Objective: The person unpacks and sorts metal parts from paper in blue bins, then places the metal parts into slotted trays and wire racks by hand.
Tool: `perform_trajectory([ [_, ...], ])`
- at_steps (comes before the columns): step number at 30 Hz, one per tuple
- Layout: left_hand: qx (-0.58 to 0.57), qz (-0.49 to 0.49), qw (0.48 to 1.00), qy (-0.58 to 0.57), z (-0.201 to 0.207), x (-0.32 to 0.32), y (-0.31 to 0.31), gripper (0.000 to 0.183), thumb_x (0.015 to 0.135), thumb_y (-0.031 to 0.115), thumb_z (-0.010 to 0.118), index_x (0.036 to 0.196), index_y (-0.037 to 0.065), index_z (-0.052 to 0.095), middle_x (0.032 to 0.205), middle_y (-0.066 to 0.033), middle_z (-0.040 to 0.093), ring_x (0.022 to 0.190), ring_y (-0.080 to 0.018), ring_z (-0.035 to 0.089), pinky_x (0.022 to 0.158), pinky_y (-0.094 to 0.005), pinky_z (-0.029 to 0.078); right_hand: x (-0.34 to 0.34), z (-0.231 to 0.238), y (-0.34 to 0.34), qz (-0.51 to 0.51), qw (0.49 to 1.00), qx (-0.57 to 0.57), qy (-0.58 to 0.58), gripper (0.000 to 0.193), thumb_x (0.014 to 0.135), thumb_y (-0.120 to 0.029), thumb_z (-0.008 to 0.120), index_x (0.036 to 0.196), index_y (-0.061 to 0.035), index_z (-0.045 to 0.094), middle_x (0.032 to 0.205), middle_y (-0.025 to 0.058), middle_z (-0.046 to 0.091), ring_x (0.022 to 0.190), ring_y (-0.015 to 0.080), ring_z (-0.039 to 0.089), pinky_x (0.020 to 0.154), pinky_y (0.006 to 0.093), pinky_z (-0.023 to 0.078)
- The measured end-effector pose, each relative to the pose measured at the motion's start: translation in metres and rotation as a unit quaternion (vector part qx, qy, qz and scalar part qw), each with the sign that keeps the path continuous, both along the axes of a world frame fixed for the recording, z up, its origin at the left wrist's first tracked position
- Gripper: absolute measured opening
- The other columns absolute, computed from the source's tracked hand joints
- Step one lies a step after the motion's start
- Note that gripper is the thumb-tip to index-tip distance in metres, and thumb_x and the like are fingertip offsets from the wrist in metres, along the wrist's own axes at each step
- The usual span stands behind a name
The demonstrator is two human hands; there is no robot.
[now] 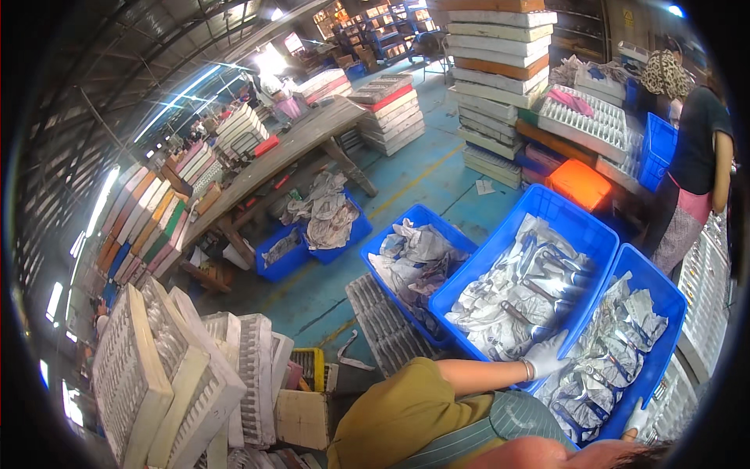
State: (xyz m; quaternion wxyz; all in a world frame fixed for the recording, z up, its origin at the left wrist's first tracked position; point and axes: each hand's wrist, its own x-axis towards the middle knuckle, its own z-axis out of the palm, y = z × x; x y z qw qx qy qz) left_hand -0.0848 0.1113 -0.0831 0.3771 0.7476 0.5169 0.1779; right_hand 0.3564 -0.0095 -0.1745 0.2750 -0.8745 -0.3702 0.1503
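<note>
My left hand (547, 356), in a white glove with a bracelet at the wrist, is closed on the left rim of a blue plastic bin (676, 332). My right hand (637, 422) grips the same bin's right rim; only part of its glove and a bare fingertip show. Crumpled grey-white paper (621, 313) fills this bin, with several metal tools, perhaps wrenches, lying in it. Touching it on the left, a larger blue bin (469, 270) holds more paper and dark metal tools (539, 289), also wrench-like.
A third blue bin (375, 254) with paper stands farther left on a grey slotted tray (387, 328). Slotted trays (168, 375) are piled at near left; a tall stack (500, 78) rises behind. A person (691, 156) stands at right. A long wooden table (289, 152) crosses the left.
</note>
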Motion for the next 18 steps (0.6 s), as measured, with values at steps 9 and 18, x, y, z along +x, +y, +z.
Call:
perform_trajectory([
  [9, -0.005, 0.017, 1.000, 0.014, -0.014, 0.009, -0.001, 0.081, 0.078, 0.043, 0.054, 0.138, 0.003, 0.019, 0.128, -0.0259, 0.043, 0.109, -0.0364, 0.052, 0.091, -0.0406, 0.043, -0.004, 0.003, -0.013, -0.022, 1.000, -0.007, -0.017, 0.050, 0.085, -0.042, 0.053, 0.104, 0.0034, 0.061, 0.087, 0.0183, 0.066, 0.079, 0.0303, 0.063, 0.072, 0.0399, 0.047],
  [18, -0.039, 0.101, 0.994, 0.018, -0.022, 0.004, 0.004, 0.075, 0.072, 0.034, 0.059, 0.133, 0.002, 0.032, 0.117, -0.0246, 0.053, 0.106, -0.0381, 0.054, 0.090, -0.0421, 0.042, -0.075, 0.063, 0.008, -0.090, 0.996, -0.009, 0.003, 0.052, 0.076, -0.045, 0.060, 0.096, 0.0037, 0.062, 0.091, 0.0248, 0.063, 0.088, 0.0375, 0.061, 0.078, 0.0420, 0.046],
])
